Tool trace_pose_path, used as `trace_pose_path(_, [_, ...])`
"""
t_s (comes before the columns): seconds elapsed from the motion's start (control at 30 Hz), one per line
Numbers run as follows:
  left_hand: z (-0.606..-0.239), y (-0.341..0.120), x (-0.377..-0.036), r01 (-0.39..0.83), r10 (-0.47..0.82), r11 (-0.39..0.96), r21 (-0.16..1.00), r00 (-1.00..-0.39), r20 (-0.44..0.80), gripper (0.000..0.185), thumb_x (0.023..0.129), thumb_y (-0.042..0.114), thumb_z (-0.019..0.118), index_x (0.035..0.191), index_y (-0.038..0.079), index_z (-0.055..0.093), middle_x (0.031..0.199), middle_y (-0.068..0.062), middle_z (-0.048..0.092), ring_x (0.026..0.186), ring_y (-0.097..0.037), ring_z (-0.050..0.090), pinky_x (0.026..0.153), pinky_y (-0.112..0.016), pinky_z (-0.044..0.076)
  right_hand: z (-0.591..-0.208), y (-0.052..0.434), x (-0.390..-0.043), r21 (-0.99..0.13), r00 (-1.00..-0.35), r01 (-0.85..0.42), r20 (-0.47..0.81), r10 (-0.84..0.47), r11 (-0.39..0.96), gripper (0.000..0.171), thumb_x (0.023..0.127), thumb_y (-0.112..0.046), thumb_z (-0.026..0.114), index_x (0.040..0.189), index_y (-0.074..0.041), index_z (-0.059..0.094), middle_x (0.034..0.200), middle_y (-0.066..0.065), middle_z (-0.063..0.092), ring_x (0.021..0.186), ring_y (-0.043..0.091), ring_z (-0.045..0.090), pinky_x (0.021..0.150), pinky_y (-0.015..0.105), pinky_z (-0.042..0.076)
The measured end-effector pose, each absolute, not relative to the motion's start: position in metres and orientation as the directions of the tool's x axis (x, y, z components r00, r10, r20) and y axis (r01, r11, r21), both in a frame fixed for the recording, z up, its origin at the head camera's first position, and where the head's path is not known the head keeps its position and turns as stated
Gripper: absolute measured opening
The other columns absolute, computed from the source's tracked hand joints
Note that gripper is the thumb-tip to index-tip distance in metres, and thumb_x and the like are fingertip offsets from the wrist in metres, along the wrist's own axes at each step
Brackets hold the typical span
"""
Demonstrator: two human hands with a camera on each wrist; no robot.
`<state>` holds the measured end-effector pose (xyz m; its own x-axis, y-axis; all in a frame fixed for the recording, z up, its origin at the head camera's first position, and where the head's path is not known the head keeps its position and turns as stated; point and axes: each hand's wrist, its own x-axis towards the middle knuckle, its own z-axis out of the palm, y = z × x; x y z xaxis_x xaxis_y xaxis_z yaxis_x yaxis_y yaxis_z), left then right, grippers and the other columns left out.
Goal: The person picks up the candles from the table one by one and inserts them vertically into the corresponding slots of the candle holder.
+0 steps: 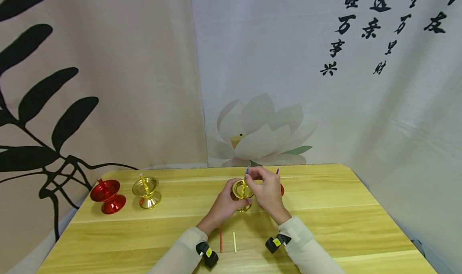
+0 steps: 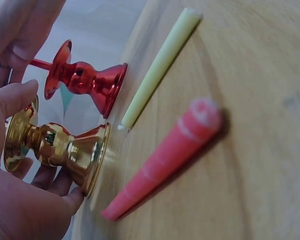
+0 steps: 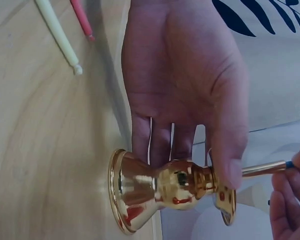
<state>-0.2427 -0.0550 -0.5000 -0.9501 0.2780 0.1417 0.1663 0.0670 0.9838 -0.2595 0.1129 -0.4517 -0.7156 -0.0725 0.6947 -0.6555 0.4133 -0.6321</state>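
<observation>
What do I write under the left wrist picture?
A left hand grips a gold candle holder, with a yellow candle and a red candle lying nearby.

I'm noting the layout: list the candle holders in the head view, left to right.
Red holder → gold holder → second gold holder, gripped by the left hand → second red holder, mostly hidden behind the right hand.

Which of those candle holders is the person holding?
The gold holder gripped by the left hand. Another gold holder stands further left beside a red holder; the second red holder is mostly hidden behind the right hand.
</observation>
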Motion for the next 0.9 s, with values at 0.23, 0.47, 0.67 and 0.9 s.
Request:
trace_pose_path(0.23, [-0.499,-0.055,-0.242,0.166,0.273,0.067,0.984,-0.951,0.141,0.075,0.097,0.011,0.084,0.158,0.001,0.042,0.148,-0.026,0.058,0.135,-0.044,0.061,0.107,-0.052,0.056,-0.451,0.113,-0.259,-0.631,-0.713,-0.66,0.697,-0.076,0.408,0.009,0.092,0.003,0.083,0.098,-0.004,0.08,0.089,0.003,0.079,0.081,0.022,0.077,0.077,0.039,0.066])
trace_pose_path(0.47, [-0.5,-0.054,-0.243,0.167,0.278,0.062,0.984,-0.95,0.144,0.075,0.097,0.011,0.085,0.158,0.001,0.042,0.149,-0.025,0.058,0.136,-0.044,0.061,0.109,-0.053,0.055,-0.451,0.115,-0.258,-0.635,-0.715,-0.656,0.695,-0.067,0.408,0.01,0.091,0.003,0.084,0.097,-0.004,0.081,0.088,0.003,0.079,0.08,0.021,0.077,0.074,0.039,0.066])
trace_pose_path(0.67, [-0.5,-0.054,-0.243,0.171,0.278,0.073,0.983,-0.95,0.145,0.076,0.096,0.012,0.086,0.158,0.002,0.043,0.148,-0.023,0.059,0.136,-0.041,0.062,0.11,-0.054,0.054,-0.451,0.12,-0.254,-0.651,-0.731,-0.633,0.681,-0.045,0.419,0.012,0.091,-0.001,0.086,0.101,-0.008,0.083,0.091,-0.002,0.08,0.081,0.018,0.077,0.063,0.03,0.057])
trace_pose_path(0.9, [-0.501,-0.056,-0.244,0.165,0.287,0.066,0.984,-0.948,0.139,0.075,0.097,0.014,0.086,0.158,0.004,0.043,0.148,-0.021,0.06,0.136,-0.039,0.062,0.108,-0.052,0.055,-0.445,0.127,-0.234,-0.677,-0.764,-0.601,0.642,-0.057,0.426,0.009,0.094,-0.001,0.084,0.1,-0.008,0.082,0.091,-0.003,0.079,0.079,0.016,0.074,0.069,0.037,0.063])
